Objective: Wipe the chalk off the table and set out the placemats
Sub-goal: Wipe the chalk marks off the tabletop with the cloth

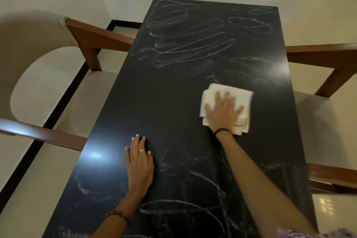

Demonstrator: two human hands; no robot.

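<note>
Now folded cloth flat under right hand.

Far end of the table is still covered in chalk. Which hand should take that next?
Right. The right hand lies flat on the cloth, just short of the far chalk marks. The left hand rests bare on the table, nearer the person.

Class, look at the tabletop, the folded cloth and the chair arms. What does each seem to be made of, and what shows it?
Tabletop: a smooth black semi-gloss board, perhaps laminate; it mirrors lights and takes chalk.
Folded cloth under the right hand: soft white fabric or paper towel; layered edges show.
Chair arms: reddish-brown varnished wood, by its colour and sheen.
</note>
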